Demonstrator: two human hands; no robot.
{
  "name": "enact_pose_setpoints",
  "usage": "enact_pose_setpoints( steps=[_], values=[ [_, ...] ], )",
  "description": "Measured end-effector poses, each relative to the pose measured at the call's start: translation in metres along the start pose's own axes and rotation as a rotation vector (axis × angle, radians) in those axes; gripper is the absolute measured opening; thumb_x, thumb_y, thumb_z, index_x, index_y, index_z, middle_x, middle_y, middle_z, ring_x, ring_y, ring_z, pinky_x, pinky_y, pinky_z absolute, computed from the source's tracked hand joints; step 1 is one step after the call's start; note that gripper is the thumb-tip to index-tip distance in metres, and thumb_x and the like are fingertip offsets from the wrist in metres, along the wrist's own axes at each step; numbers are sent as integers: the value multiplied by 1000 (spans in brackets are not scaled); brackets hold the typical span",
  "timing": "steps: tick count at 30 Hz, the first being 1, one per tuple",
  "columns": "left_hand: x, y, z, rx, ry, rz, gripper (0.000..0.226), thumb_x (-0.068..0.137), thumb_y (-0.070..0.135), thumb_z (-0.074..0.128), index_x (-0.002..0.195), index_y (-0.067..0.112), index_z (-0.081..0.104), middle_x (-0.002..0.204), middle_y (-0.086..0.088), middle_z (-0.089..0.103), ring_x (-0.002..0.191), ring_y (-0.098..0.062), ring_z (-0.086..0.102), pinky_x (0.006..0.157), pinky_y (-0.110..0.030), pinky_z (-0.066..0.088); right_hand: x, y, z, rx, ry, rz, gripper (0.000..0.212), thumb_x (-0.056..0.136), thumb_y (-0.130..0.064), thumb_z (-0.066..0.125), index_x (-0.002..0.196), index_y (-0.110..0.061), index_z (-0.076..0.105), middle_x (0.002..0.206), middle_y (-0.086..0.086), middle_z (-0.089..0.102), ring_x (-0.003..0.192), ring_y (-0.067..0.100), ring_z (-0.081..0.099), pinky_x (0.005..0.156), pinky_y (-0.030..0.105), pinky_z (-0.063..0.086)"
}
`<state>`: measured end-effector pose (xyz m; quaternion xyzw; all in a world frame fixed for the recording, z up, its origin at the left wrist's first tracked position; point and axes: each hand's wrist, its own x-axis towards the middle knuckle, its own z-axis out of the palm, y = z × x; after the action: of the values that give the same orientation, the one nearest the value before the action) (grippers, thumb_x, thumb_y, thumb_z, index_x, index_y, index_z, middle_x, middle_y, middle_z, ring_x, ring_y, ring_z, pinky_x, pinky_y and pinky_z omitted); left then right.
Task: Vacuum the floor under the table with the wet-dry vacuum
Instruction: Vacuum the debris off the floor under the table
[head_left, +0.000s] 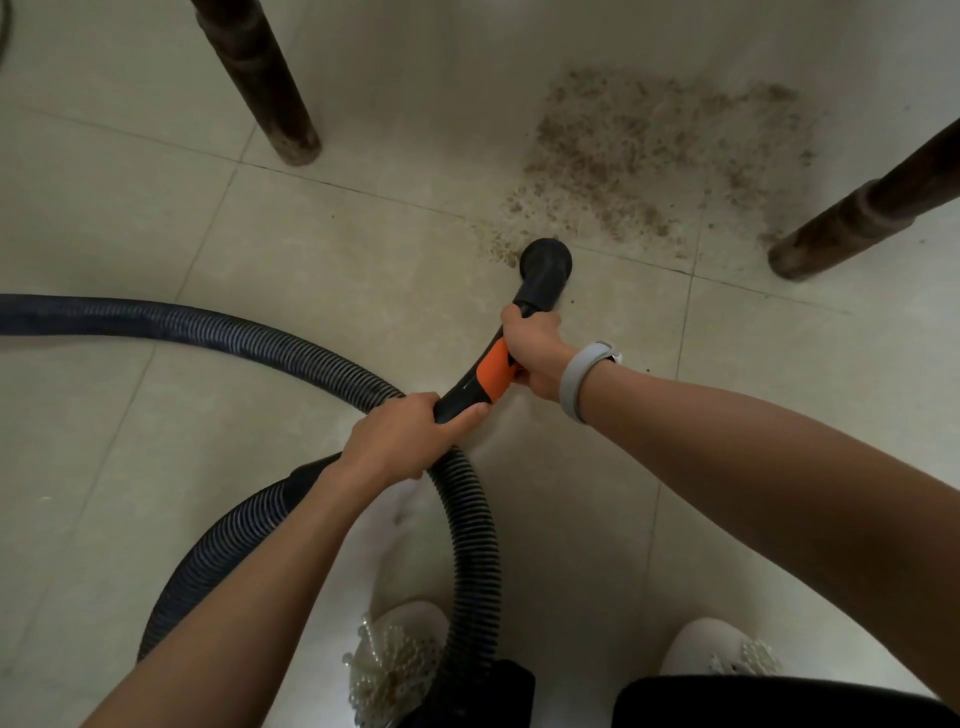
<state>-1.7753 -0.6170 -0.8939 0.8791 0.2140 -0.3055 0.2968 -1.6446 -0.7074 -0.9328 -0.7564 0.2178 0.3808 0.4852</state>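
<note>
Brown grit, the dirt (660, 156), lies in a broad patch on the pale tile floor (156, 218), between two dark desk legs: one leg (260, 78) far left, the other leg (862, 208) at right.

Head view. Nozzle (544, 265) sits mouth-down at the near-left edge of the patch, touching or just over the first specks; contact with the tile cannot be confirmed. Right hand (532, 348) is wrapped closed around the wand just behind the nozzle, above the orange grip (496, 366). Left hand (402, 439) is wrapped closed where the grip meets the ribbed hose (467, 519).

Key relation: dirt lies ahead and to the right of both hands. Wand axis runs from near-left to far-right, pointing into the patch. Right hand is nearer the dirt, so it likely steers; left likely feeds hose.

Hidden: desk top and vacuum body out of frame; hose runs off left. Right leg stands at the patch edge, which may block the sweep.
</note>
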Motion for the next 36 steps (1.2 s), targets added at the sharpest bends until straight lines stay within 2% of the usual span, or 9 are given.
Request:
enact_pose_setpoints(
  steps=[3, 15, 22, 24, 26, 29, 31, 34, 36],
  values=[
    [-1, 2, -1, 10, 9, -3, 55, 84, 71, 36, 86, 19, 54, 73, -1, 65, 58, -14, 66, 62, -29, 51, 2, 1, -1, 3, -9, 8, 52, 100, -30, 37, 140, -5, 16, 111, 12, 44, 96, 25, 47, 74, 34, 44],
    [-10, -19, -17, -80, 89, -51, 54, 83, 70, 40, 79, 19, 55, 65, 0, 64, 56, -15, 65, 66, -32, 54, -2, -12, 27, 112, -126, 63, 46, 98, -33, 43, 133, -9, 27, 101, 10, 48, 94, 27, 51, 73, 38, 47],
    [-6, -48, -27, -621, 72, -175, 48, 87, 56, 51, 73, 11, 55, 48, -3, 55, 41, -18, 51, 48, -25, 46, -15, -20, 58, 319, -364, 111, 19, 93, -24, 53, 107, -13, 46, 87, 7, 52, 79, 21, 52, 67, 33, 47],
    [-4, -53, -31, -708, 68, -199, 47, 89, 53, 51, 70, 10, 52, 47, -4, 54, 38, -16, 49, 43, -22, 44, -18, -23, 68, 370, -424, 139, 15, 93, -26, 54, 98, -14, 47, 84, 7, 51, 82, 22, 53, 80, 38, 49],
    [-2, -55, -35, -746, 65, -210, 48, 88, 53, 52, 69, 9, 53, 48, -6, 54, 38, -17, 49, 43, -22, 43, -20, -26, 75, 430, -468, 151, 15, 95, -24, 52, 96, -12, 45, 86, 9, 50, 99, 30, 58, 89, 43, 48],
    [2, -57, -37, -678, 151, -195, 50, 87, 56, 52, 70, 9, 57, 51, -5, 59, 41, -16, 54, 50, -25, 47, -23, -35, 78, 467, -444, 141, 13, 98, -21, 49, 99, -9, 41, 86, 10, 49, 118, 38, 55, 85, 46, 50],
    [3, -60, -35, -535, 272, -182, 52, 86, 60, 48, 68, 11, 59, 55, -2, 64, 47, -15, 60, 60, -28, 51, -22, -41, 81, 424, -430, 141, 14, 98, -22, 48, 100, -10, 41, 91, 11, 49, 119, 36, 54, 93, 48, 48],
    [0, -69, -29, -316, 410, -194, 50, 85, 66, 41, 70, 20, 57, 64, -2, 66, 63, -20, 65, 69, -35, 52, -17, -45, 90, 346, -415, 132, 16, 97, -24, 49, 98, -11, 41, 95, 11, 50, 107, 32, 58, 96, 52, 47],
    [-4, -74, -25, -225, 465, -215, 48, 85, 67, 39, 71, 23, 53, 68, -3, 65, 65, -22, 62, 64, -33, 48, -18, -44, 100, 301, -413, 124, 18, 97, -27, 49, 94, -11, 42, 85, 7, 49, 94, 28, 56, 95, 52, 48]
  ],
)
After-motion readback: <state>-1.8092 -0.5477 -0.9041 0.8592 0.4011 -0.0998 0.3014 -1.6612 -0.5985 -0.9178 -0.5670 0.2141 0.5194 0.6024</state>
